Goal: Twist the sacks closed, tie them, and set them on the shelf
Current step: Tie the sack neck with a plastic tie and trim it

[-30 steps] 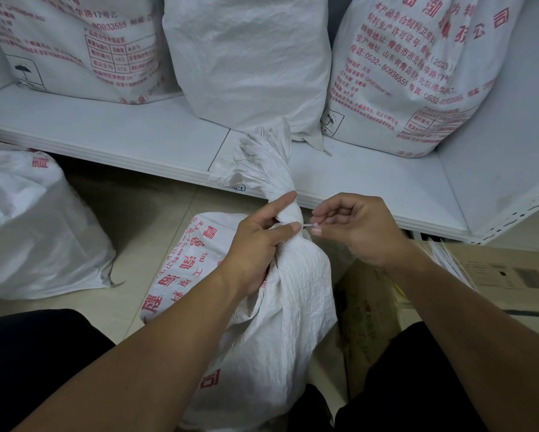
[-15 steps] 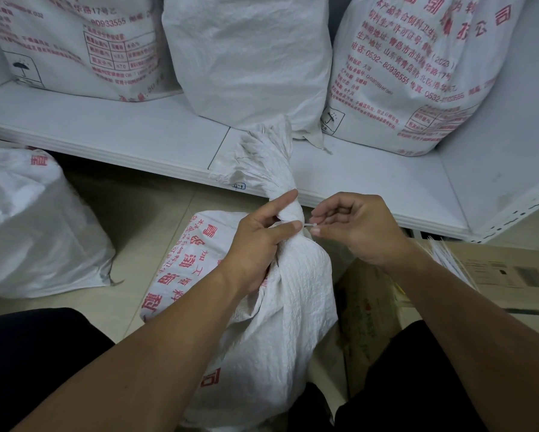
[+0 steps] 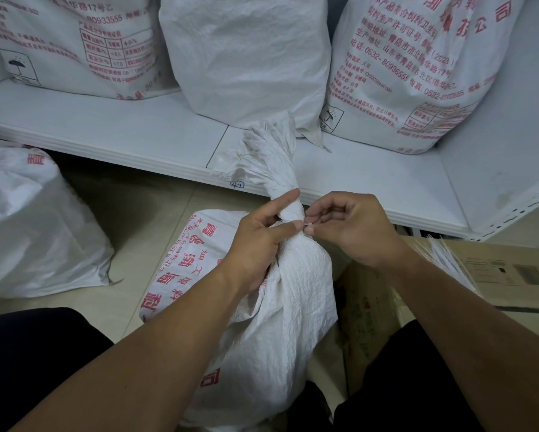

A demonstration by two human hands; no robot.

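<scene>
A white woven sack (image 3: 280, 307) with red print stands on the floor between my knees, its neck (image 3: 274, 169) twisted into a tight rope and fanning out above. My left hand (image 3: 262, 235) grips the twisted neck, thumb and forefinger around it. My right hand (image 3: 352, 229) pinches a thin white tie (image 3: 307, 225) at the neck, right beside my left thumb. The white shelf (image 3: 130, 132) runs just behind the sack.
Three filled sacks stand on the shelf: left (image 3: 74, 42), middle (image 3: 246, 54), right (image 3: 418, 67). Another sack (image 3: 34, 222) lies on the floor at left. A cardboard box (image 3: 496, 275) with a bundle of white ties (image 3: 449, 260) sits at right.
Both hands stay at the sack's neck; my right hand has shifted slightly closer to my left thumb with the tie. The sack has not moved.
</scene>
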